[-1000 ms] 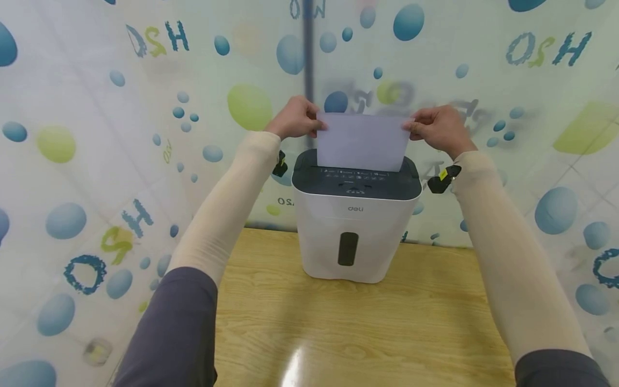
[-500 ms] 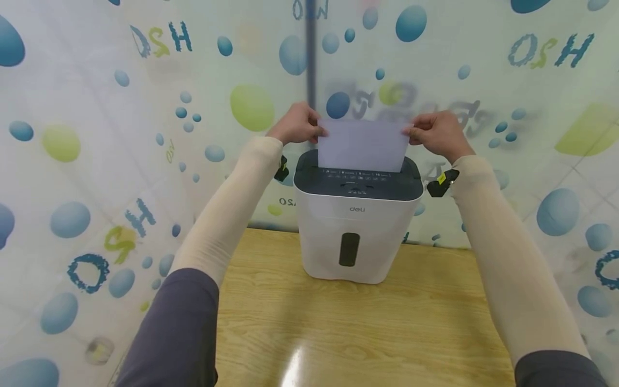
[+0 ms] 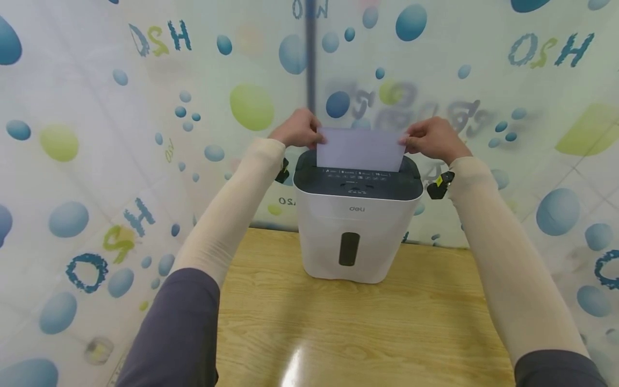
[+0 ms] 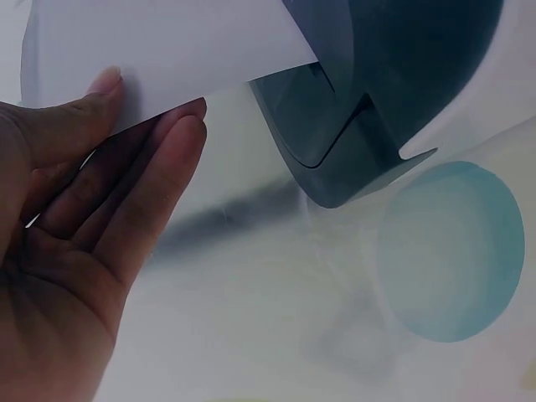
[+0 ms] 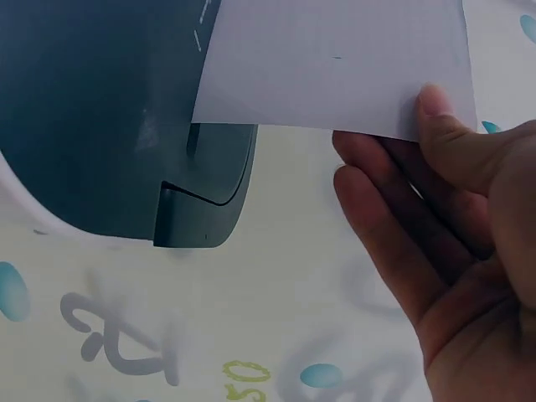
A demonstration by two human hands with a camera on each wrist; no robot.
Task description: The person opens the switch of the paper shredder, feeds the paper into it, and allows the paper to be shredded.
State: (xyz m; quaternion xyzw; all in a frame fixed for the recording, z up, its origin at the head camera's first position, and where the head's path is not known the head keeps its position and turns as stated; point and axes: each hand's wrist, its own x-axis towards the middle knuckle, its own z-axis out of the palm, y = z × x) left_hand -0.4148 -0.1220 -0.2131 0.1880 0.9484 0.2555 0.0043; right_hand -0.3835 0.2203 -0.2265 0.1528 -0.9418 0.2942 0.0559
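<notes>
A white sheet of paper point(image 3: 360, 149) stands upright with its lower edge in the slot of a paper shredder point(image 3: 350, 231), white with a dark grey top. My left hand point(image 3: 301, 129) pinches the sheet near its upper left corner. At the upper right corner my right hand point(image 3: 432, 138) pinches it between thumb and fingers. In the left wrist view the thumb of my left hand point(image 4: 92, 193) lies on the paper point(image 4: 176, 50), fingers behind it. The right wrist view has my right hand point(image 5: 452, 209) holding the paper point(image 5: 343, 67) likewise, apart from the shredder top point(image 5: 100, 109).
The shredder stands on a wooden table point(image 3: 358, 333), near its back edge. Close behind it and along both sides hangs a curtain point(image 3: 251, 54) printed with blue and green dots and letters. Each wrist carries a small black camera point(image 3: 439, 185).
The paper has sunk lower into the shredder, so less of it shows above the slot. Both hands have moved down with it, still pinching its upper corners.
</notes>
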